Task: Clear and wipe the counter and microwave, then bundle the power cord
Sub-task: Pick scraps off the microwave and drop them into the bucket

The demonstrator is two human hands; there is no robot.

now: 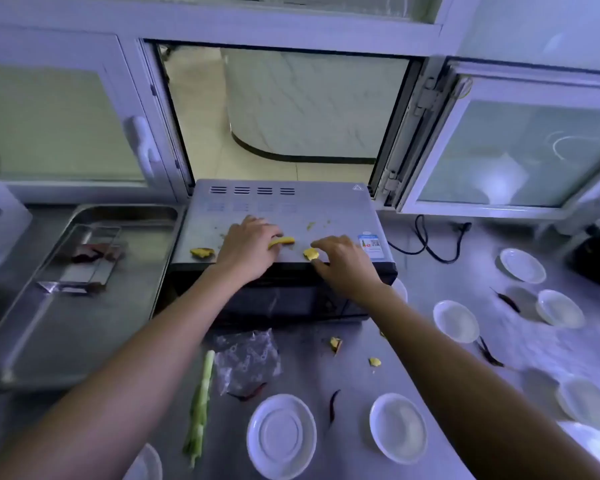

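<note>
While both our hands rest on top of the microwave (284,216), close to its front edge, the left hand (248,249) pinches a yellow scrap (282,242) and the right hand (343,259) curls its fingers over another yellow piece (310,253). A third piece (202,252) lies at the left front corner. The power cord (430,242) loops on the desk (413,344) right of the microwave. White saucers (281,434) crowd the near desk; a steel tray (66,299) fills the left.
</note>
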